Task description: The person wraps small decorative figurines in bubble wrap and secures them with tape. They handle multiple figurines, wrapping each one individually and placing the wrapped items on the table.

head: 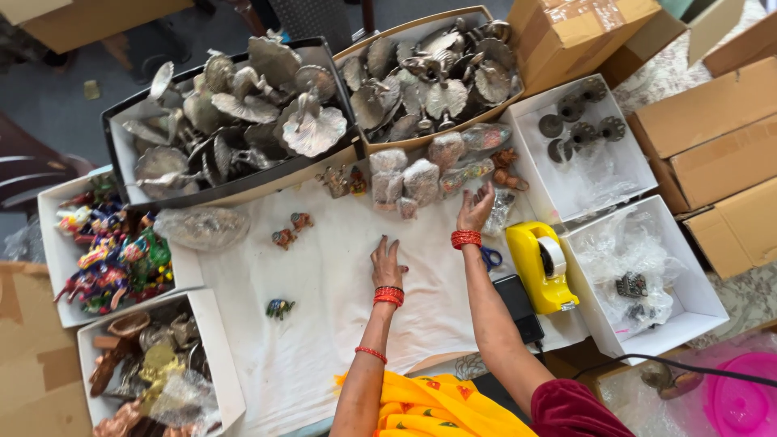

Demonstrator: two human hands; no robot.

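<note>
Reaching across a crowded worktop (324, 324)
Left hand (386, 263) flat and empty; right hand (475, 209) open, nearing wrapped packets (421, 180). A careless sweep could topple the small figurines (292, 229).

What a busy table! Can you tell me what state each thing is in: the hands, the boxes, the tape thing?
Left hand: flat on the white cloth, empty.
Right hand: open, reaching to the wrapped packets.
Yellow tape dispenser: lying loaded with a roll.
Metal-figure trays: open, heaped full.
Right white box: open, nearly empty.
Brown carton: taped shut.
</note>
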